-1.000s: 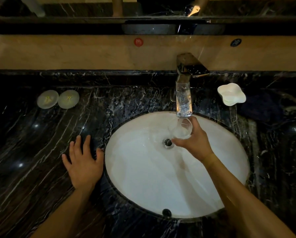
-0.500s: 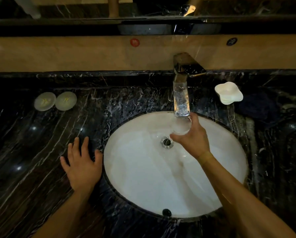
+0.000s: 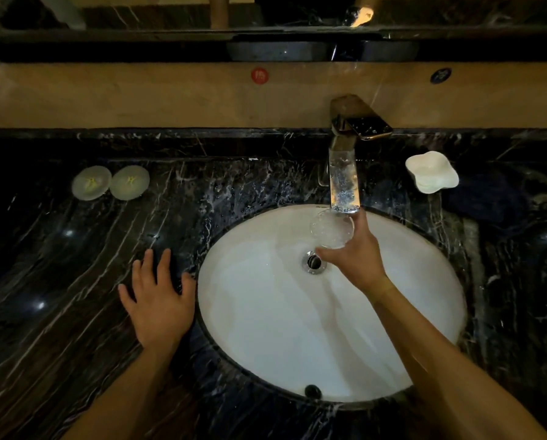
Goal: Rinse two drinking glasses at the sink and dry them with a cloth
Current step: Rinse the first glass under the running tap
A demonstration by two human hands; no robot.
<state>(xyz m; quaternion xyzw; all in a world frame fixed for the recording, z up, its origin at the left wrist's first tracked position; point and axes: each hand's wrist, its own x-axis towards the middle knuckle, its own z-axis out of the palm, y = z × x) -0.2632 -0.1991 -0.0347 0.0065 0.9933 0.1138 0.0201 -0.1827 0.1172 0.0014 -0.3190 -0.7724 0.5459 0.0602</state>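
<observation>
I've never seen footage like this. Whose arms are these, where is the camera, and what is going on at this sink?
No machine here: a person wears a camera on the head, looking down at their own arms. The right hand holds a clear drinking glass under water running from the faucet, above the white sink. The left hand rests flat on the dark marble counter. Also on the counter: two round pale discs at left and a white wavy dish at right.
</observation>
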